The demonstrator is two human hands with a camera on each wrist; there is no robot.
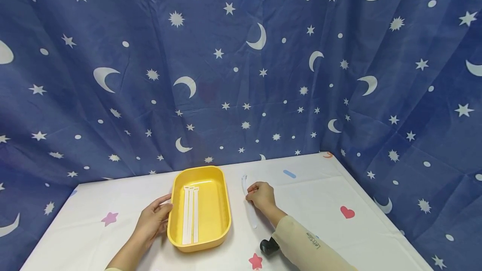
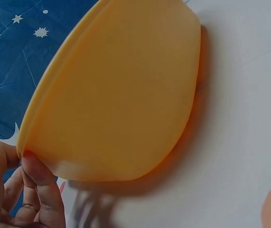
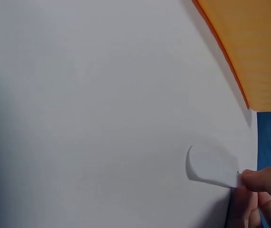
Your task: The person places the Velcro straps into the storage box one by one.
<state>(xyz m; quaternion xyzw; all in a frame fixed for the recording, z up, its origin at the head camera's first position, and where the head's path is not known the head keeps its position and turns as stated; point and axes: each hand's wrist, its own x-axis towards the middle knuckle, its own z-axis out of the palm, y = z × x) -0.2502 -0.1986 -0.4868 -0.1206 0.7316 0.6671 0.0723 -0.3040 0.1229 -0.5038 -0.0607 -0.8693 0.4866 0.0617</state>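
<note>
A yellow plastic tray (image 1: 212, 204) sits on the white tablecloth. My left hand (image 1: 151, 221) grips its left rim; in the left wrist view the thumb and fingertips pinch the rim of the tray (image 2: 121, 90). Three narrow white strips (image 1: 190, 214) lie lengthwise side by side along the tray's left half. To the right of the tray, my right hand (image 1: 261, 196) pinches another long white strip (image 1: 250, 214) near its middle. This strip (image 3: 211, 164) curves in the right wrist view, one end pointing away from the fingers.
The tablecloth (image 1: 301, 208) is printed with coloured shapes, among them a red heart and a pink star. A black rounded object (image 1: 269, 246) shows beside my right sleeve. Behind the table hangs a blue curtain (image 1: 226, 74) with white moons and stars.
</note>
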